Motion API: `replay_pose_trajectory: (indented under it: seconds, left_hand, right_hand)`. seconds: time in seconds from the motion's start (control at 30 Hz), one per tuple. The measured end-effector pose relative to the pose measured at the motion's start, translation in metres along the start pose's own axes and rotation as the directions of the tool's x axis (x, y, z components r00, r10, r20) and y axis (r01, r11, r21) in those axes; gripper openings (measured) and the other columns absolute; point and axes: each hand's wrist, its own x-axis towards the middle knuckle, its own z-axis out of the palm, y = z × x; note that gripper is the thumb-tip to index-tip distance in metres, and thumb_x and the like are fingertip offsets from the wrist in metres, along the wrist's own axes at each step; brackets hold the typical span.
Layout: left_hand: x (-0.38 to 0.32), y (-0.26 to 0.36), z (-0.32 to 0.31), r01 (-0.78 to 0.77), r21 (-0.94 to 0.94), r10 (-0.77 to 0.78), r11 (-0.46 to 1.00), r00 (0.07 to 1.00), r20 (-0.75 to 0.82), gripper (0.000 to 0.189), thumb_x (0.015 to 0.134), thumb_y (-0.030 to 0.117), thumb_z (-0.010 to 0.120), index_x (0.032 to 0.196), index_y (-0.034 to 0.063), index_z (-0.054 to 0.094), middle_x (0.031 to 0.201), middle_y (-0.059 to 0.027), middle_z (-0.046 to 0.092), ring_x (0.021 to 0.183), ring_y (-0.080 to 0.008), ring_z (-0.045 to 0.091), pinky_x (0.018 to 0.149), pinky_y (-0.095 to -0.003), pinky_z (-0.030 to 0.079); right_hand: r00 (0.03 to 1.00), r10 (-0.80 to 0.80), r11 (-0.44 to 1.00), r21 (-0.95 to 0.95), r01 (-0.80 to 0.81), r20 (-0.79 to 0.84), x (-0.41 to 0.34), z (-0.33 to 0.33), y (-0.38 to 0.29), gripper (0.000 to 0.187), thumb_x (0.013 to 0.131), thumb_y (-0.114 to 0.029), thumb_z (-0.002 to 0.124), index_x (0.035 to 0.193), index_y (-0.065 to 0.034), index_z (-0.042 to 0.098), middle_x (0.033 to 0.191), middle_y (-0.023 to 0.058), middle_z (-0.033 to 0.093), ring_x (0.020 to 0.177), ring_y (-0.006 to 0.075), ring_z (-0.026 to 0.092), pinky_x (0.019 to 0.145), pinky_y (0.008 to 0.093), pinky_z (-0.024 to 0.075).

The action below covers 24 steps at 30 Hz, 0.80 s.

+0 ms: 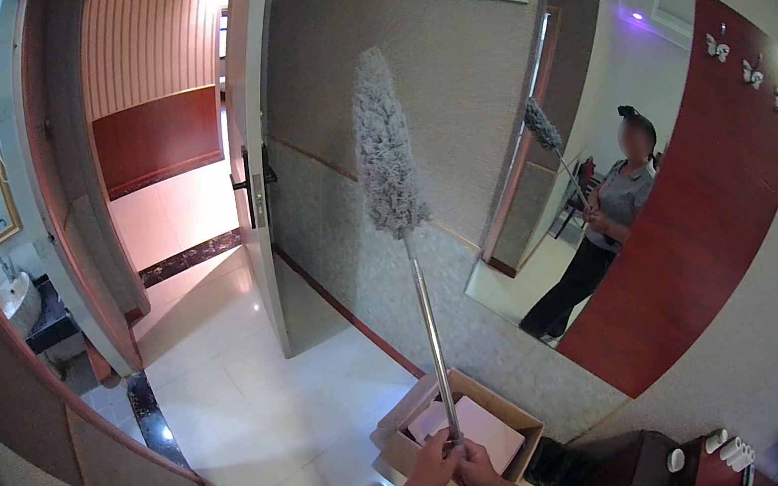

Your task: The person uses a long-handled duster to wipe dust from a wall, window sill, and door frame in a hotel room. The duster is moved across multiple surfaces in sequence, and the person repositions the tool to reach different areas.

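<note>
A duster with a fluffy grey head (386,145) and a long metal pole (432,334) stands nearly upright before me. My left hand (433,463) wraps around the lower end of the pole. Close against it, my right hand (476,465) grips the same end, and the fingers partly hide the pole's tip. The duster head shows in front of the textured grey wall; whether it touches the wall I cannot tell. Below and behind my hands sits an open cardboard box (535,440) holding a pale flat-topped item (488,428).
An open door (262,149) stands left of the duster, with a bright hallway beyond. At far left is a washbasin (18,302). A wall mirror (647,53) reflects a person with the duster. A dark cabinet (610,459) and white cups (735,451) are at lower right.
</note>
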Motion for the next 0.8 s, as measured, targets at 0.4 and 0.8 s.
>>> replay_pose_trajectory:
  seconds: [0.4, 0.8]
  left_hand:
    - [0.142, 0.009, -0.074, 0.041, 0.037, -0.042, 0.998, 0.999, 0.028, 0.033, 0.086, 0.014, 0.052, 0.116, 0.0008, 0.046, 0.103, -0.013, 0.057, 0.095, -0.0198, 0.057, 0.084, -0.0329, 0.047]
    - [0.225, 0.017, -0.074, -0.369, 0.148, 0.349, 0.917, 0.926, 0.144, 0.06, 0.086, 0.018, 0.057, 0.136, 0.0011, 0.029, 0.139, -0.0195, 0.031, 0.121, -0.0273, 0.042, 0.092, -0.0344, 0.043]
  right_hand:
    - [0.926, -0.377, 0.926, -0.026, 0.377, 0.033, 0.181, 0.003, -0.017, 0.026, 0.088, -0.019, 0.053, 0.108, -0.0031, 0.054, 0.072, -0.0014, 0.053, 0.054, 0.005, 0.046, 0.046, 0.0203, 0.0373]
    - [0.869, -0.451, 0.892, -0.069, 0.447, -0.206, 0.239, -0.038, -0.17, 0.031, 0.09, -0.037, 0.048, 0.083, -0.0071, 0.049, 0.052, 0.0019, 0.044, 0.039, 0.0095, 0.038, 0.035, 0.0236, 0.0298]
